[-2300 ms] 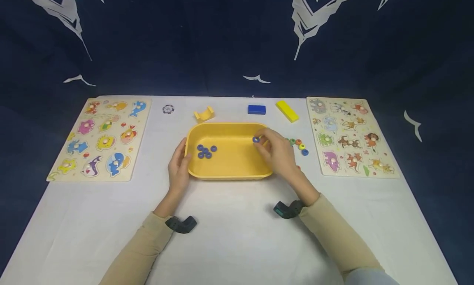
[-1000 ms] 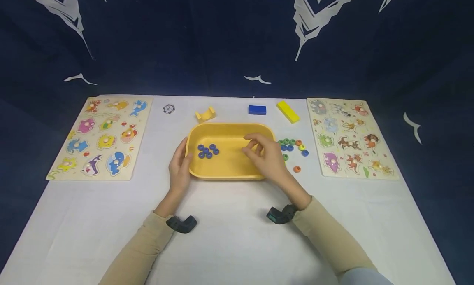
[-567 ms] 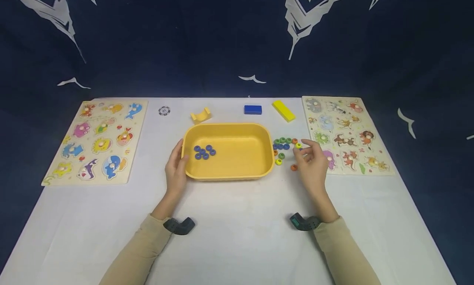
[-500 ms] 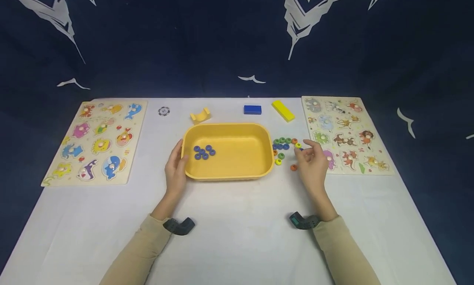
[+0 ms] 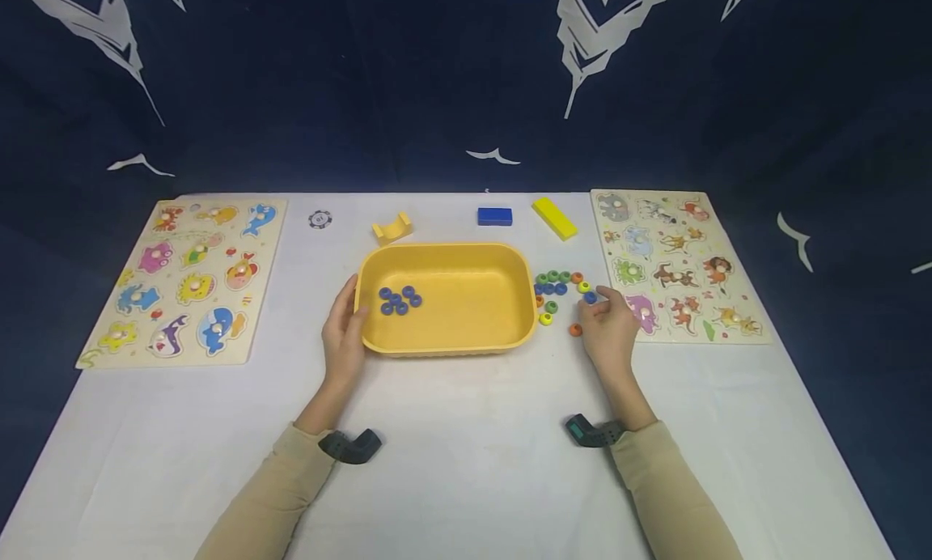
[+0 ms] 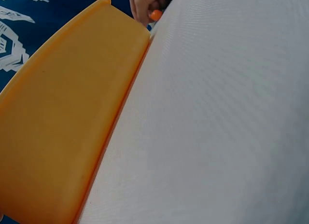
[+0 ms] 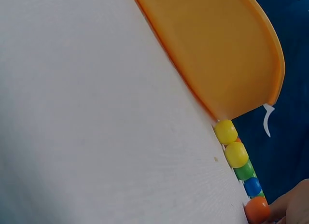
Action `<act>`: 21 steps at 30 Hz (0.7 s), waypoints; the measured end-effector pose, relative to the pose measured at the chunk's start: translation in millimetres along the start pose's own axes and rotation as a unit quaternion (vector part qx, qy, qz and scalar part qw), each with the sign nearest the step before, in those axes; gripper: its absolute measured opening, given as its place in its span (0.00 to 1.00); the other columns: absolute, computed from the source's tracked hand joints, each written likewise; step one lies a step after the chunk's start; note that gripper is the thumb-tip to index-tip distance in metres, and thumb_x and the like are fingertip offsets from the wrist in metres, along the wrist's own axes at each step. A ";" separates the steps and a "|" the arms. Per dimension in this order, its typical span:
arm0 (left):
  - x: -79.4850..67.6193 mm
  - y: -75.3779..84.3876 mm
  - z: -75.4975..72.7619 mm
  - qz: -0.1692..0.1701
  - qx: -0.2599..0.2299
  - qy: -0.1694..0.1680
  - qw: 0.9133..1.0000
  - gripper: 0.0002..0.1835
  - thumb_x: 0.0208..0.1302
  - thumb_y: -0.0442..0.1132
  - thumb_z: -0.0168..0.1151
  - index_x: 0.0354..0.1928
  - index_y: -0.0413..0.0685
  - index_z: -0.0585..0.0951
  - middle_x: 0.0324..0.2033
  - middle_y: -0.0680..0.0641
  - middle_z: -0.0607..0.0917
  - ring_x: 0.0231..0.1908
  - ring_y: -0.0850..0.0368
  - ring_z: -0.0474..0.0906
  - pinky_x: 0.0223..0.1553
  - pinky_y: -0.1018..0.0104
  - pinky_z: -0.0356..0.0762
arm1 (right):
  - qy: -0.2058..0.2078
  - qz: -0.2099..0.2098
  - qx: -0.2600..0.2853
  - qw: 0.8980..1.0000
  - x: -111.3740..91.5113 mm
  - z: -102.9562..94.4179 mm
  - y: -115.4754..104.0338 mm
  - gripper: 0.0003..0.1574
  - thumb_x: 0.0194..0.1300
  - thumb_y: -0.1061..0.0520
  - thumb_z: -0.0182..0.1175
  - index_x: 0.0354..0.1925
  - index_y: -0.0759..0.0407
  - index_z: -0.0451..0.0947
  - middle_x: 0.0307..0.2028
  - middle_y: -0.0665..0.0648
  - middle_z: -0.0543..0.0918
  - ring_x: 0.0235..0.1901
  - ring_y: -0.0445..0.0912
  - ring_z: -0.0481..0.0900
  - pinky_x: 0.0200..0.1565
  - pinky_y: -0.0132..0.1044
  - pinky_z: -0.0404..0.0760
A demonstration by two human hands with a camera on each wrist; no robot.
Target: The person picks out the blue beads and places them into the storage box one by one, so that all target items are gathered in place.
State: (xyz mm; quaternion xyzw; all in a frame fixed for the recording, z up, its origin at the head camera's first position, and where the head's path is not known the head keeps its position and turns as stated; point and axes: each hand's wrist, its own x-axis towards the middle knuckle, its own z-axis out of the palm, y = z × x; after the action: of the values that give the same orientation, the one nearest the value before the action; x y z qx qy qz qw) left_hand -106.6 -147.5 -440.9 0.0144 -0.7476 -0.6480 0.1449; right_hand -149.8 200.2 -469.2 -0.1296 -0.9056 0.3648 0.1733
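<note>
Blue beads (image 5: 395, 299), six of them, now lie in the left part of the yellow tray (image 5: 466, 321); earlier it held five, with the right hand (image 5: 610, 333) carrying another above it. That hand has since moved out past the tray's right side and pinches a single bead (image 5: 590, 298) there. The left hand (image 5: 342, 333) grips the tray's left rim throughout.

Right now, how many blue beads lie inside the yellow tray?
6 blue beads, clustered toward the left in the yellow tray: two at the back, two in the middle, two in front; none looks hidden.
</note>
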 end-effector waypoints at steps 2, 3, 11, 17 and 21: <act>0.1 -0.5 -0.1 -0.002 0.005 0.001 1.000 0.25 0.64 0.31 0.42 0.64 0.41 0.59 0.62 0.45 0.64 0.61 0.53 0.61 0.60 0.65 0.63 | -0.005 0.001 -0.007 1.000 0.3 -0.4 -0.6 0.24 0.56 0.58 0.56 0.51 0.66 0.71 0.22 0.58 0.77 0.16 0.45 0.72 0.11 0.25 0.67; 0.1 -0.7 -0.1 -0.003 0.006 0.001 1.000 0.25 0.64 0.32 0.42 0.64 0.42 0.59 0.62 0.45 0.64 0.61 0.53 0.62 0.60 0.66 0.64 | -0.009 0.003 -0.010 1.000 0.4 -0.8 -1.1 0.23 0.56 0.58 0.56 0.50 0.66 0.71 0.22 0.58 0.77 0.16 0.45 0.72 0.11 0.25 0.67; 6.2 -29.2 -3.7 0.009 -0.004 0.004 1.000 0.25 0.64 0.33 0.43 0.64 0.52 0.61 0.63 0.51 0.64 0.62 0.56 0.59 0.61 0.67 0.62 | -0.009 -0.014 -0.020 1.000 0.4 0.8 -2.4 0.17 0.56 0.59 0.56 0.45 0.65 0.74 0.21 0.57 0.76 0.15 0.45 0.71 0.11 0.27 0.67; 5.2 -20.9 -3.2 0.007 -0.012 0.004 1.000 0.25 0.63 0.31 0.43 0.64 0.48 0.61 0.62 0.47 0.65 0.60 0.51 0.63 0.58 0.69 0.66 | 0.015 -0.035 0.006 0.999 0.1 -1.1 -3.8 0.16 0.57 0.58 0.56 0.44 0.61 0.74 0.22 0.55 0.76 0.16 0.43 0.69 0.13 0.27 0.66; 2.4 -6.9 -1.6 0.006 -0.011 0.002 1.000 0.25 0.63 0.30 0.42 0.64 0.42 0.60 0.61 0.43 0.65 0.58 0.48 0.64 0.56 0.72 0.67 | 0.037 -0.098 0.049 0.993 -1.7 -6.4 -18.0 0.15 0.57 0.54 0.58 0.43 0.58 0.75 0.25 0.51 0.77 0.18 0.40 0.69 0.13 0.25 0.64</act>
State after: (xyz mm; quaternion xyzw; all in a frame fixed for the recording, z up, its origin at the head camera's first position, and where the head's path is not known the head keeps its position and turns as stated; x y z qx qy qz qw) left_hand -109.7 -150.6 -446.9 0.0095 -0.7403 -0.6551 0.1509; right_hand -147.6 190.9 -452.5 -0.0449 -0.8879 0.3851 0.2478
